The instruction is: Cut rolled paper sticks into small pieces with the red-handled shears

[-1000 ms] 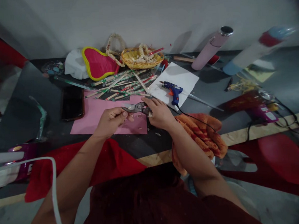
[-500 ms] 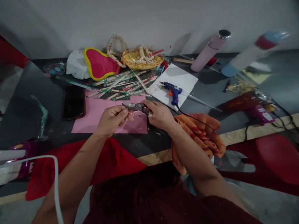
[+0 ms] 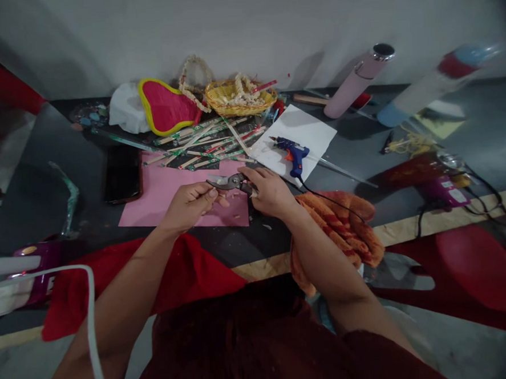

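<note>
My right hand (image 3: 272, 193) is wrapped round the handles of dark pruning shears (image 3: 234, 181), whose blades point left and stand apart. My left hand (image 3: 189, 205) is closed in a pinch by the blade tips; what it holds is too small to make out. Both hands are over a pink sheet (image 3: 151, 201) with small pale scraps on it. Behind the sheet lie several wrapped wooden sticks (image 3: 199, 144). A blue glue gun (image 3: 293, 154) rests on white paper (image 3: 318, 129) to the right.
A black phone (image 3: 122, 173) lies left of the pink sheet. At the back are a yellow-edged red shape (image 3: 168, 109), a wicker basket (image 3: 231, 107) and a pink flask (image 3: 353, 86). An orange cloth (image 3: 341, 224) and a red cloth (image 3: 193, 267) lie at the front edge.
The shears' blades have opened wider near my left fingertips. Both hands have stayed almost in place, and the view has shifted slightly.
</note>
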### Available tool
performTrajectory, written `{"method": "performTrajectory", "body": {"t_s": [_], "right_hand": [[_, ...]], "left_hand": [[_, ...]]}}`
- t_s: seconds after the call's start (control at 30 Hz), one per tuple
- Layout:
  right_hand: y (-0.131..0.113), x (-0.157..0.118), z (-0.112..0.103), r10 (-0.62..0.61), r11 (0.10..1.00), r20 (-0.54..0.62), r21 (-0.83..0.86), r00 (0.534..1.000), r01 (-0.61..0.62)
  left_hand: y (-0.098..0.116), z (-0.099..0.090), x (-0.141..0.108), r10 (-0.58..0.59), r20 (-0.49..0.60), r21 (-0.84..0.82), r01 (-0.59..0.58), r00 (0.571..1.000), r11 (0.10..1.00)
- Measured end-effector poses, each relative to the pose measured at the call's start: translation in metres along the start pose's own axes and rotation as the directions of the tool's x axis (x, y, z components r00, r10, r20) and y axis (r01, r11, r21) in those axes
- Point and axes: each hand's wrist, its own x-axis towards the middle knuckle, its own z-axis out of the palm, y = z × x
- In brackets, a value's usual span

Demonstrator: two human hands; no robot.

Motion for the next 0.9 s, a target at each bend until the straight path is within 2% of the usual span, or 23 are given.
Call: {"method": "performTrajectory", "body": {"t_s": [0.2,0.3,0.4,0.47,0.53,0.6,0.67,0.77,0.9], "right_hand": [[-0.0062,-0.0027,-0.0023,0.04,0.999,-0.019,-0.009,0.999,-0.04],[-0.0064,-0.0029,-0.0004,0.068,0.998,-0.033,0.001,0.997,-0.068],[-0.0043,-0.0016,0.002,0.082,0.997,-0.066,0.003,0.994,-0.082],[-0.0025,-0.0008,0.0025,0.074,0.997,-0.069,-0.005,0.995,-0.075],[-0.0009,-0.0005,0.0018,0.056,0.998,-0.048,-0.016,0.997,-0.057],[0.0004,-0.0005,0.0007,0.039,0.999,-0.022,-0.022,0.999,-0.039],[0.0013,-0.0005,-0.0004,0.023,1.0,-0.005,-0.021,1.0,-0.023],[0.0017,-0.0003,-0.0013,-0.002,1.0,0.011,0.001,1.0,0.002],[-0.0005,-0.0011,-0.0022,-0.017,0.999,-0.002,0.032,1.0,0.017]], "left_hand": [[0.001,0.0012,0.0008,-0.005,-0.024,-0.047,0.004,1.0,0.999],[0.001,0.004,0.0022,0.049,-0.118,0.047,-0.044,0.992,0.998],[0.0013,0.0064,0.0032,0.132,-0.242,0.195,-0.085,0.961,0.977],[0.0013,0.0064,0.0033,0.172,-0.251,0.286,-0.096,0.953,0.953],[0.0005,0.0048,0.003,0.174,-0.207,0.314,-0.103,0.963,0.944],[-0.0009,0.0023,0.0028,0.132,-0.156,0.244,-0.091,0.979,0.965],[-0.0023,-0.0002,0.0028,0.063,-0.095,0.105,-0.053,0.994,0.993],[-0.0028,-0.0022,0.0026,-0.023,-0.02,-0.06,0.022,1.0,0.998],[-0.0012,-0.0017,0.0017,-0.065,-0.016,-0.13,0.062,0.998,0.99]]}}
